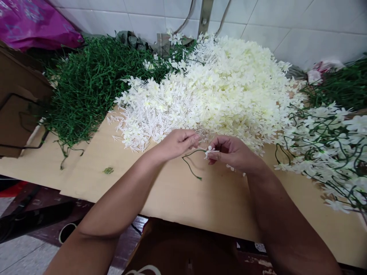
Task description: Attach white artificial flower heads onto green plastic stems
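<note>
Between the thumb and fingers of my right hand (229, 151) is a small white artificial flower (210, 152). A thin green plastic stem (189, 163) runs from it, curving left and down over the table. My left hand (182, 143) is just to the left, its fingers curled and pressed together. Whatever it may hold is hidden. Close beyond both hands lies a large heap of loose white and pale yellow artificial flowers (229, 88), with thin white stalks showing at its left side.
Green plastic stems (88, 80) are piled at the left, beside a cardboard box (20, 103) and a purple bag (37, 23). White flowers on green stems (329, 149) lie at the right of the table (183, 202). A tiled wall (275, 23) stands behind.
</note>
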Available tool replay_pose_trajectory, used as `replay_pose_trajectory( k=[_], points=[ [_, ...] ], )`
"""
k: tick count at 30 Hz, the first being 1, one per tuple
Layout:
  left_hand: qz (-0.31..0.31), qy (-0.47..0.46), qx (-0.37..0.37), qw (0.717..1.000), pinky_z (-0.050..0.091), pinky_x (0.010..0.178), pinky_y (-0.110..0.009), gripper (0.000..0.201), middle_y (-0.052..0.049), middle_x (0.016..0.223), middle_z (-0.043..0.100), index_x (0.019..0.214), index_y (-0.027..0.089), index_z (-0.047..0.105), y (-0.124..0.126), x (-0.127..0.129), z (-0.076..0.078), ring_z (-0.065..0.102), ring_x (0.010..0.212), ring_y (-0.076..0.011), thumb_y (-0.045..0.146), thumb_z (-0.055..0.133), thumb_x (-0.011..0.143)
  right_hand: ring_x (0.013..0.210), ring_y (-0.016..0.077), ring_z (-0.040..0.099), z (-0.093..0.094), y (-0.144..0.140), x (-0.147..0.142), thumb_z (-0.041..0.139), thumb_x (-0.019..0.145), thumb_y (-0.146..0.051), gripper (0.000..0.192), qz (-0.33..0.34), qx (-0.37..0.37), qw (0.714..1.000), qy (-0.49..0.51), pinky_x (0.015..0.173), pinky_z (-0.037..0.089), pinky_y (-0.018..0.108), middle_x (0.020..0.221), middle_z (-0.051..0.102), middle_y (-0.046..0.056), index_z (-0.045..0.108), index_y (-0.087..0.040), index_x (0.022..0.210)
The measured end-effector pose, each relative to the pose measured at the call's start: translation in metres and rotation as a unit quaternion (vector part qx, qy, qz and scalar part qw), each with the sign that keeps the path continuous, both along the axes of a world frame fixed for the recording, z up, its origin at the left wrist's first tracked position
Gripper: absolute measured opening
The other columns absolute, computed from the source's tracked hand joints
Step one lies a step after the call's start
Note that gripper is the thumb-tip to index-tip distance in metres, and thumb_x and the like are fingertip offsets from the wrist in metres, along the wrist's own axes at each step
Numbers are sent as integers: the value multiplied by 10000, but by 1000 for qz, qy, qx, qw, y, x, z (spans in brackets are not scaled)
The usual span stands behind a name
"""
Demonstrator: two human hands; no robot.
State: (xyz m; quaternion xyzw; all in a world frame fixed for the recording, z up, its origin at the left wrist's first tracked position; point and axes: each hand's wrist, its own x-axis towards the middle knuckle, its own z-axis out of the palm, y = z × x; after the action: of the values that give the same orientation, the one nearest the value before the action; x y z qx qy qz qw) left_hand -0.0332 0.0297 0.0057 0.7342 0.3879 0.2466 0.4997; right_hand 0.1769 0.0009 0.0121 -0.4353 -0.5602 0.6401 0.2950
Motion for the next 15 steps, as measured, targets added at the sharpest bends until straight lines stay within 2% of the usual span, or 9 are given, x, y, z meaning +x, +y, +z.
replay_pose_trajectory(
  k=[3,6,8,10,13,15],
  points=[
    [114,47,100,987,345,599,-239,357,3,638,546,702,151,581,9,-12,-5,470,615,-108,393,443,924,637,135,657,8,-2,13,805,690,-399,265,70,20,996,-47,567,545,236,698,684,21,684,-190,800],
    [167,98,187,963,367,642,-255,243,-16,710,592,733,151,618,15,-20,-11,513,678,-126,309,516,887,830,180,688,15,-2,23,786,711,-372,254,107,65,989,-77,727,577,290,910,729,61,733,-212,902],
    [158,128,235,950,398,705,-273,160,-37,807,624,796,155,655,15,-20,-12,545,770,-147,265,561,863,951,205,679,18,-2,27,792,704,-354,257,105,91,988,-73,842,564,329,1002,728,67,743,-225,921],
    [131,167,274,938,420,771,-304,142,-57,896,636,901,163,683,13,-19,-11,553,857,-176,265,597,853,972,209,670,20,-3,28,796,698,-352,258,89,98,989,-62,854,558,335,994,725,66,742,-225,916],
    [100,228,319,914,425,831,-355,218,-83,989,627,1023,171,692,9,-13,-11,542,935,-216,274,620,846,829,184,662,17,-3,22,784,709,-385,245,51,85,993,-57,696,554,295,887,712,62,724,-199,858],
    [92,248,351,898,415,830,-370,222,-87,1017,616,1040,190,702,8,-7,-13,531,949,-229,254,610,848,710,154,626,12,-3,14,766,725,-389,231,20,88,994,-66,606,514,273,795,690,47,698,-182,803]
  ],
)
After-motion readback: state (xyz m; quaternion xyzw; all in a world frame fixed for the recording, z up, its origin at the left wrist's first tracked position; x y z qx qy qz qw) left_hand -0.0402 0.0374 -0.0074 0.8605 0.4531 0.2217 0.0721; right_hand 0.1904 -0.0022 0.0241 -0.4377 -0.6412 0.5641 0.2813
